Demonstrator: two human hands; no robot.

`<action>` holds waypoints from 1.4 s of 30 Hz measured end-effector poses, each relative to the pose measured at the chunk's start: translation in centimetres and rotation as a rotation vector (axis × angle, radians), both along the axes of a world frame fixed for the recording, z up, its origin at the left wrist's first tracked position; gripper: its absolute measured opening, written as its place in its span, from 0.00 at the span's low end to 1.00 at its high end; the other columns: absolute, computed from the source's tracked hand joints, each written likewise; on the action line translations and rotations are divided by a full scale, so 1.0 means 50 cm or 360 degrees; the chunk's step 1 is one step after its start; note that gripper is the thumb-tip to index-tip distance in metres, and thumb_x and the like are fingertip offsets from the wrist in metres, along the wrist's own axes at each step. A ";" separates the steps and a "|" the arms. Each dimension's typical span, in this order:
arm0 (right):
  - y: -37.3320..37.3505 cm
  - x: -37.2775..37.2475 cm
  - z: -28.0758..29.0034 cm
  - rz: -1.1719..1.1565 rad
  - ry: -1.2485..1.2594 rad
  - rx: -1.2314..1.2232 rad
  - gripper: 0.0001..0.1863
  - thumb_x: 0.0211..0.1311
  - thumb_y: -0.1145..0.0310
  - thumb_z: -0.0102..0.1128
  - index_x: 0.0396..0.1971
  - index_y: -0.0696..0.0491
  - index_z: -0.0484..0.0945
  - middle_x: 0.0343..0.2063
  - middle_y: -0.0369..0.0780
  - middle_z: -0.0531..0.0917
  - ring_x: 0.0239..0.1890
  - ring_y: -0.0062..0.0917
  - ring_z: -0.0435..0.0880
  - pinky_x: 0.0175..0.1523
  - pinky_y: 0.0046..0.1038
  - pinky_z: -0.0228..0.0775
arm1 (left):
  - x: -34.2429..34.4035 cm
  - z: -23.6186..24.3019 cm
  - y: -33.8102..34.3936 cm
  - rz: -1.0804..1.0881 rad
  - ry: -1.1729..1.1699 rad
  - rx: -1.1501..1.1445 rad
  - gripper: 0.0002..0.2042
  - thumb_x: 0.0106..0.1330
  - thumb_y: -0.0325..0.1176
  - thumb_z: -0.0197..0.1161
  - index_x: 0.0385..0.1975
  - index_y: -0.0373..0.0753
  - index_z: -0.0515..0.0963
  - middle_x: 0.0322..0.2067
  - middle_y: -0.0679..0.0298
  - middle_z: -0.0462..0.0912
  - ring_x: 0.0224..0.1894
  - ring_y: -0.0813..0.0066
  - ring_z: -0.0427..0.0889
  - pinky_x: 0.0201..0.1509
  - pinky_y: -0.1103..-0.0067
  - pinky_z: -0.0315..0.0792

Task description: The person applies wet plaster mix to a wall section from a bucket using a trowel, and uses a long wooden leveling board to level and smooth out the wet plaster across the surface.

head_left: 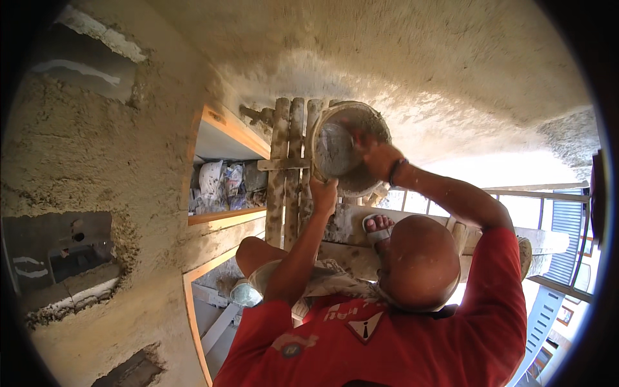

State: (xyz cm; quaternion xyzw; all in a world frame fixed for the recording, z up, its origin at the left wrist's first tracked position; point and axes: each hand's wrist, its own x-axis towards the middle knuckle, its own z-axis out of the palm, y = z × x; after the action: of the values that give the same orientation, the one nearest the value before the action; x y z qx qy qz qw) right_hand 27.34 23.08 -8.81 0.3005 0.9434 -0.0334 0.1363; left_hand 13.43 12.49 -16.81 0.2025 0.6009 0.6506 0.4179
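I hold a round, mortar-smeared bucket (333,145) tilted over wooden slats (277,193), with its opening toward me. My left hand (323,193) is closed on the lower left of its rim. My right hand (380,158) is closed at the bucket's right side, reaching into it. Something reddish and blurred is by those fingers, and I cannot make out what it is. Some grey, wet-looking material shows inside the bucket.
A rough plastered wall (148,180) with openings fills the left, beside a wood-framed recess holding bags (211,184). My bent knees (419,258) and sandalled foot (378,226) are below the bucket. A railing and blue corrugated panel (564,222) stand at the right.
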 end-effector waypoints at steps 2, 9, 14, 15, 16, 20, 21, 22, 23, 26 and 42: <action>-0.035 0.015 -0.022 0.0089 -0.0030 -0.0124 0.19 0.54 0.71 0.45 0.48 0.55 0.68 0.30 0.51 0.78 0.31 0.39 0.81 0.34 0.37 0.75 | -0.015 -0.012 -0.004 -0.0053 -0.0117 -0.0153 0.12 0.47 0.19 0.55 0.33 0.30 0.68 0.28 0.67 0.69 0.28 0.80 0.66 0.32 0.81 0.64; 0.018 0.011 0.079 -0.0100 -0.0145 -0.0119 0.13 0.57 0.71 0.45 0.39 0.58 0.74 0.26 0.45 0.82 0.30 0.36 0.83 0.35 0.33 0.76 | -0.006 -0.006 -0.007 -0.0027 0.0015 -0.0233 0.25 0.44 0.16 0.54 0.48 0.32 0.65 0.42 0.62 0.71 0.43 0.74 0.70 0.50 0.80 0.63; 0.009 0.001 0.016 -0.0336 0.0081 0.0018 0.12 0.56 0.71 0.46 0.36 0.59 0.76 0.32 0.47 0.81 0.35 0.37 0.82 0.37 0.34 0.76 | 0.008 -0.032 0.000 -0.0001 -0.0042 0.0095 0.25 0.44 0.16 0.54 0.48 0.33 0.66 0.42 0.62 0.71 0.42 0.74 0.70 0.49 0.80 0.63; -0.006 0.008 0.009 -0.0273 -0.0068 -0.0050 0.14 0.56 0.71 0.46 0.40 0.60 0.74 0.32 0.48 0.81 0.35 0.37 0.82 0.37 0.34 0.76 | 0.007 -0.039 0.001 0.0022 -0.0108 0.0117 0.26 0.43 0.16 0.55 0.48 0.33 0.66 0.42 0.62 0.71 0.42 0.74 0.70 0.49 0.80 0.63; -0.019 0.016 0.013 -0.0210 -0.0223 -0.0127 0.16 0.56 0.71 0.45 0.43 0.61 0.73 0.31 0.49 0.80 0.35 0.38 0.82 0.38 0.35 0.76 | 0.007 -0.029 0.000 -0.0001 -0.0120 0.0058 0.25 0.44 0.17 0.54 0.48 0.31 0.65 0.43 0.60 0.71 0.44 0.73 0.70 0.50 0.80 0.63; -0.020 0.044 0.109 -0.0037 -0.0309 -0.0108 0.24 0.53 0.73 0.45 0.53 0.62 0.63 0.25 0.48 0.80 0.30 0.39 0.82 0.34 0.34 0.74 | 0.007 -0.019 -0.005 -0.0199 -0.0092 -0.0227 0.26 0.45 0.18 0.54 0.50 0.28 0.64 0.47 0.56 0.70 0.49 0.70 0.69 0.55 0.80 0.60; -0.013 0.052 0.128 -0.0080 -0.0161 -0.0058 0.24 0.52 0.74 0.46 0.53 0.59 0.63 0.26 0.49 0.80 0.31 0.39 0.81 0.35 0.34 0.74 | 0.010 -0.027 -0.008 -0.0282 -0.0064 -0.0313 0.27 0.45 0.18 0.54 0.51 0.28 0.64 0.48 0.55 0.70 0.50 0.70 0.69 0.56 0.79 0.60; -0.001 0.021 0.171 -0.0200 -0.0143 -0.0106 0.20 0.52 0.74 0.46 0.48 0.59 0.67 0.27 0.49 0.79 0.32 0.38 0.81 0.36 0.34 0.74 | 0.003 -0.049 -0.016 -0.0183 0.0061 -0.0237 0.27 0.46 0.19 0.54 0.52 0.27 0.63 0.48 0.54 0.69 0.50 0.69 0.69 0.57 0.78 0.60; 0.010 0.012 0.204 -0.0152 -0.0106 -0.0071 0.18 0.52 0.74 0.46 0.45 0.59 0.69 0.26 0.49 0.79 0.32 0.38 0.81 0.36 0.34 0.74 | 0.002 -0.070 -0.018 -0.0102 0.0171 -0.0142 0.28 0.46 0.19 0.54 0.52 0.27 0.63 0.49 0.53 0.69 0.51 0.67 0.69 0.57 0.77 0.60; 0.021 0.042 0.193 -0.0188 -0.0115 -0.0054 0.11 0.52 0.74 0.47 0.36 0.57 0.73 0.23 0.48 0.80 0.30 0.37 0.81 0.34 0.34 0.75 | 0.031 -0.067 -0.004 -0.0029 0.0256 0.0158 0.30 0.46 0.20 0.53 0.54 0.27 0.61 0.50 0.50 0.69 0.53 0.64 0.68 0.59 0.75 0.59; 0.030 0.111 0.155 -0.0379 -0.0446 -0.0230 0.16 0.52 0.73 0.46 0.42 0.60 0.69 0.26 0.50 0.80 0.29 0.41 0.82 0.36 0.39 0.74 | 0.038 -0.111 -0.012 -0.0050 0.0135 0.0062 0.32 0.45 0.18 0.51 0.58 0.27 0.57 0.55 0.49 0.65 0.58 0.63 0.65 0.62 0.75 0.57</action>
State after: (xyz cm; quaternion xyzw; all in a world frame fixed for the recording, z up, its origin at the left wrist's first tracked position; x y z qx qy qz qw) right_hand 32.90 24.60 -1.07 0.4012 0.8681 -0.0747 0.2826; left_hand 15.32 11.90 -22.35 0.2474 0.6021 0.6464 0.3981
